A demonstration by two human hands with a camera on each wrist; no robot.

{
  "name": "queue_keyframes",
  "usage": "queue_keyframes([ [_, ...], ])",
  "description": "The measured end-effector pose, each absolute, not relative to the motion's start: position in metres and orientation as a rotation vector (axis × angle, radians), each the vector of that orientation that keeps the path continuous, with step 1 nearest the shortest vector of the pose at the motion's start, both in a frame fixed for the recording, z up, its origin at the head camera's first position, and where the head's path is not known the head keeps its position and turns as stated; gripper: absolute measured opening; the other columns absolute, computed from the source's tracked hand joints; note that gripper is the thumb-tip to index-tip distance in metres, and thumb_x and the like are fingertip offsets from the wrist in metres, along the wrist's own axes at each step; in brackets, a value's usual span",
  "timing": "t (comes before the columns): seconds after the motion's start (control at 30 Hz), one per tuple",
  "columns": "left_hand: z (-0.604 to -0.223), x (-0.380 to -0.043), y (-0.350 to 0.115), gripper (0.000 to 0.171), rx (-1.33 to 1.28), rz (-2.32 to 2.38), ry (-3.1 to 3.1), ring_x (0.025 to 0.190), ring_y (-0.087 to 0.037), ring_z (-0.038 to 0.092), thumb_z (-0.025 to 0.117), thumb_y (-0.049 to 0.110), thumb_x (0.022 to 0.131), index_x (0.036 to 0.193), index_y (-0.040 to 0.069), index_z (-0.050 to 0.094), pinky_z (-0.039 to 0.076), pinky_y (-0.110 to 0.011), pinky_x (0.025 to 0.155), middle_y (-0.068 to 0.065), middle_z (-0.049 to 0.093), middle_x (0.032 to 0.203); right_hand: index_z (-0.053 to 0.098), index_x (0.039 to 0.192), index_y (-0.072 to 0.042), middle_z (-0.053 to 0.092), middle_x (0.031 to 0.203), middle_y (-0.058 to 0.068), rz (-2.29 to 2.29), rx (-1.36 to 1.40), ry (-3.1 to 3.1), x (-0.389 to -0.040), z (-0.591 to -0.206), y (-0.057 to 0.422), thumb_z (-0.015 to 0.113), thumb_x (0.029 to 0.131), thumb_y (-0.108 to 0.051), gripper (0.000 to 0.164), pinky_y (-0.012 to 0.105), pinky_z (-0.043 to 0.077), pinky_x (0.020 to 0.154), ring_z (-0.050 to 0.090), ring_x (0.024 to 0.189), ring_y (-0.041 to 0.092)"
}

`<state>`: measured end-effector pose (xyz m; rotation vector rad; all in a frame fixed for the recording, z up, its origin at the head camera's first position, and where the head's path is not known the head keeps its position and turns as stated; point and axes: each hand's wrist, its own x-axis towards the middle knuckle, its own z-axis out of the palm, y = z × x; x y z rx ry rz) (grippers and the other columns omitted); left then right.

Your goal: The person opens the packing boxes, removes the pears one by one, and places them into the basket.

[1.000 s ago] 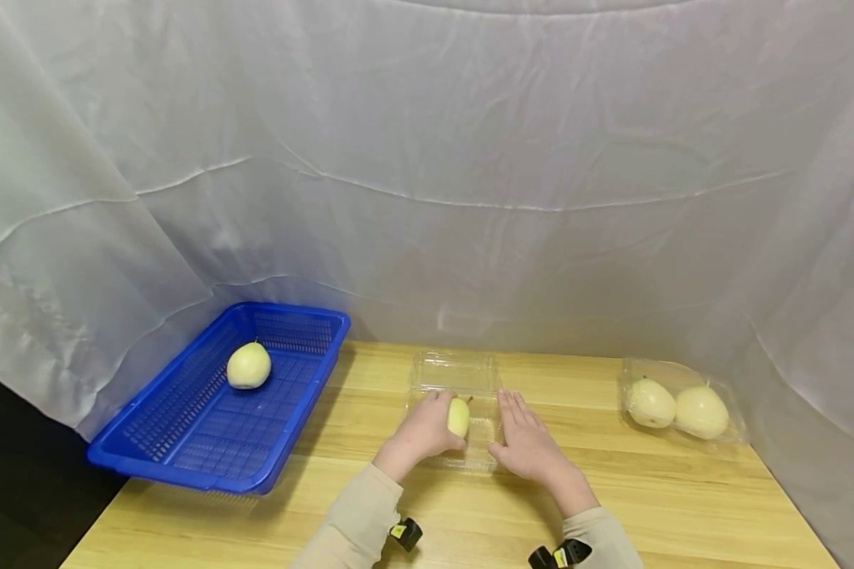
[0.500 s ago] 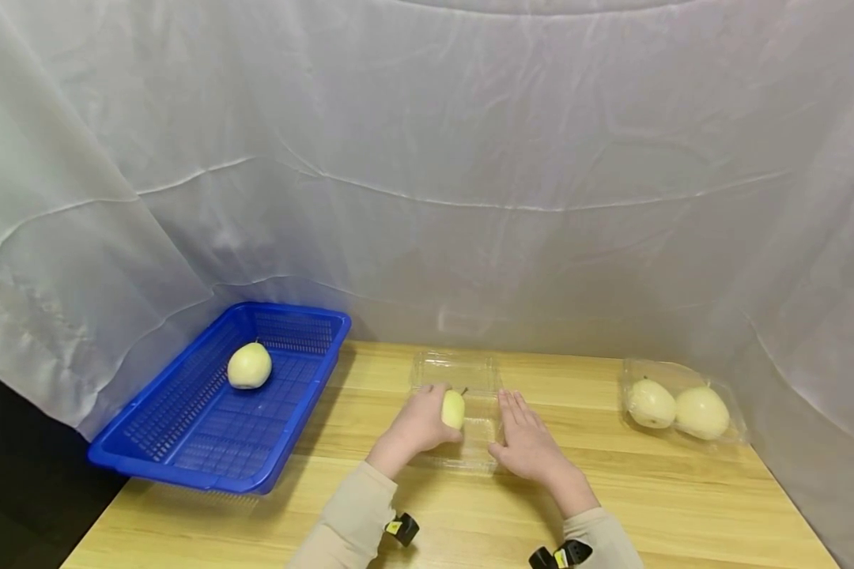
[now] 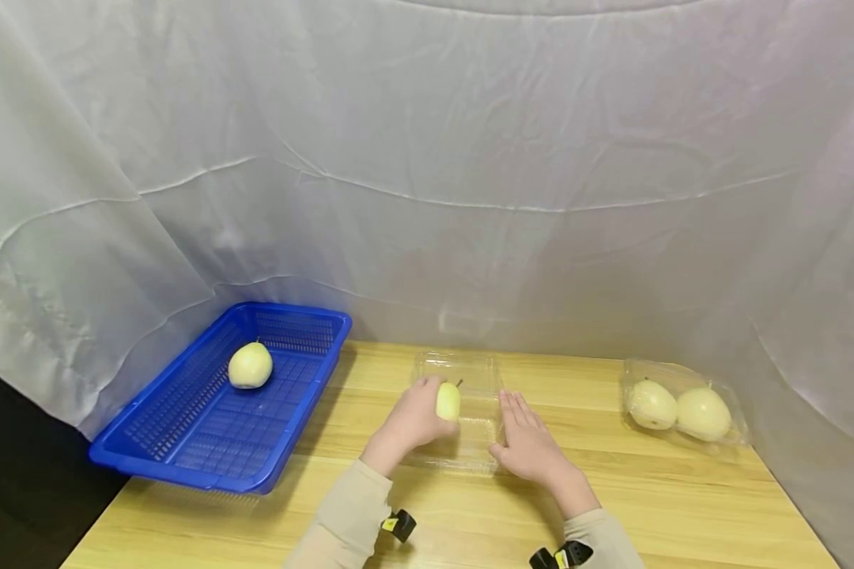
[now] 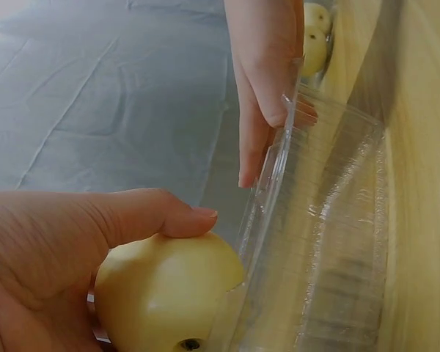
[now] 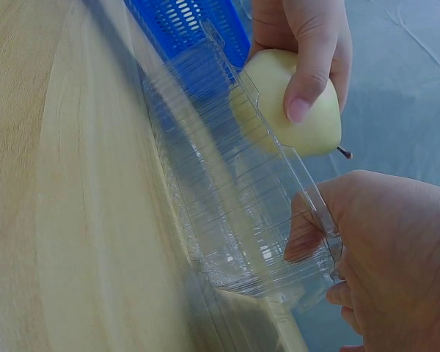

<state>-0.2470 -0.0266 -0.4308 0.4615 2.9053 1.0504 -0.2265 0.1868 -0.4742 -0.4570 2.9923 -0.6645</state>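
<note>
My left hand point(image 3: 418, 412) grips a pale yellow pear point(image 3: 448, 401) over the left part of an opened clear plastic box point(image 3: 480, 431). In the right wrist view the thumb lies across the pear point(image 5: 319, 121), whose stem points outward. The pear overlaps the box's rim in the left wrist view. At the box's right side, my right hand point(image 3: 530, 444) holds the wall, with the thumb point(image 5: 306, 231) and the fingers on either side of it. The box's lid point(image 3: 455, 365) is folded back towards the curtain. Fingers of the left hand behind the pear are hidden.
On the left stands a blue plastic basket point(image 3: 285, 442) with one pear point(image 3: 251, 365) inside. Farther right, a clear plastic box point(image 3: 736, 411) holds two pears point(image 3: 703, 413). A grey curtain point(image 3: 470, 158) hangs behind and beside the wooden table point(image 3: 683, 506).
The left hand has carried the pear a little to the left and slightly away from me, over the box. The right hand and the box have stayed in place.
</note>
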Motion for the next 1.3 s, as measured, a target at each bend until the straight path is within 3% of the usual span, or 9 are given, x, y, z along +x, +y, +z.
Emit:
queue_keyframes([
  [0.5,-0.426,-0.252,-0.036,0.088,0.423,1.118,2.916,0.098,-0.032,0.06,0.085,0.022,0.064,0.14,0.007,0.045,0.056,-0.048,0.077,-0.019,0.055,0.124,0.01,0.153,0.006,0.009,0.162,0.022,-0.63,-0.444,2.983,-0.227,-0.468,0.185,0.058,0.09,-0.03,0.087,0.061,0.014,0.119,0.009,0.15,0.043],
  [1.3,-0.409,-0.258,-0.067,0.082,0.277,1.258,2.96,0.112,-0.039,0.059,0.084,0.017,0.067,0.139,0.007,0.047,0.052,-0.058,0.089,-0.022,0.054,0.133,0.012,0.153,0.007,0.012,0.161,0.024,-0.615,-0.456,2.995,-0.225,-0.47,0.186,0.06,0.089,-0.029,0.087,0.06,0.016,0.119,0.01,0.149,0.043],
])
